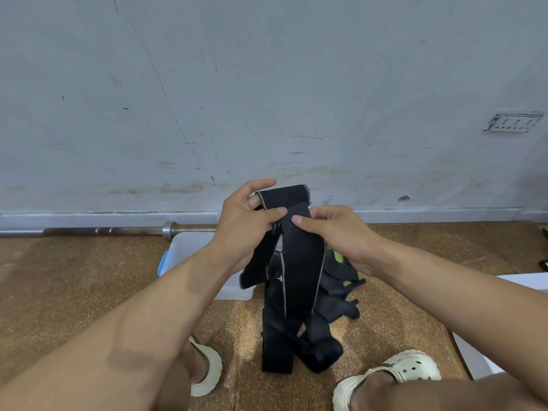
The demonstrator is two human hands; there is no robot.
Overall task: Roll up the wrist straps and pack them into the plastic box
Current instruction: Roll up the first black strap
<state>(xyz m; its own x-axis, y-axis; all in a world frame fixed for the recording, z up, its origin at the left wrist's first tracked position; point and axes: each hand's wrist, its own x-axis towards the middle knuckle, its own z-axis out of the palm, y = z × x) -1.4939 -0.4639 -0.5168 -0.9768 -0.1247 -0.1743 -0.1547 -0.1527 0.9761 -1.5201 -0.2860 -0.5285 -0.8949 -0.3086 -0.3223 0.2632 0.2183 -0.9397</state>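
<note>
I held the long black fabric wrist strap [292,253] up in front of me, my left hand [247,225] and right hand [336,232] each pinching its folded top end between thumb and fingers, so the rest hung free to the cork-patterned floor [89,277] and could be rolled tight. The white plastic box [189,250] waited just behind, beside more dark straps [344,280].

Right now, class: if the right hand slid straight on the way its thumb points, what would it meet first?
Most likely the left hand: the right hand points leftward across the strap, thumbs almost touching.
</note>
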